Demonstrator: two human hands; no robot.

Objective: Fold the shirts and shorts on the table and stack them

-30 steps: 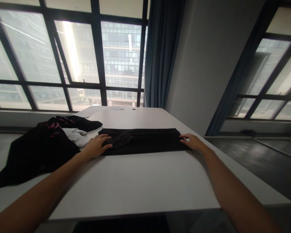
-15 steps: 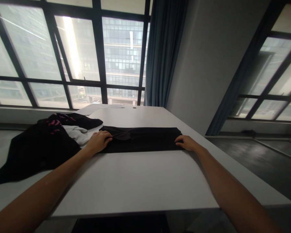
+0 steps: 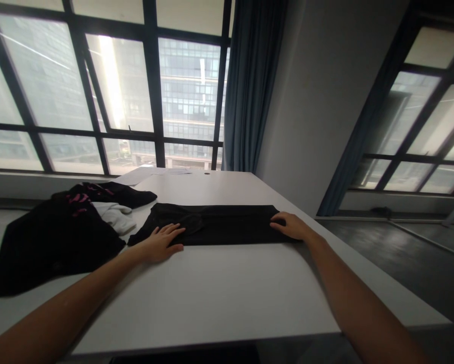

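Observation:
A black garment (image 3: 219, 225), folded into a long flat strip, lies across the middle of the white table (image 3: 211, 298). My left hand (image 3: 161, 242) rests flat on its left end, fingers spread, where a loose corner of cloth sticks out toward the pile. My right hand (image 3: 291, 226) presses on the strip's right end with the fingers bent over the edge. Neither hand lifts the cloth.
A heap of clothes (image 3: 56, 237), black with pink marks, and a white piece (image 3: 115, 215) lie at the table's left. Papers (image 3: 151, 173) sit at the far edge by the windows. A blue curtain (image 3: 249, 86) hangs behind; the table's right edge drops to dark floor.
My left hand has slid toward me along the left end and flattened out, and a corner of the black cloth now pokes out leftward. The right hand has stayed on the right end.

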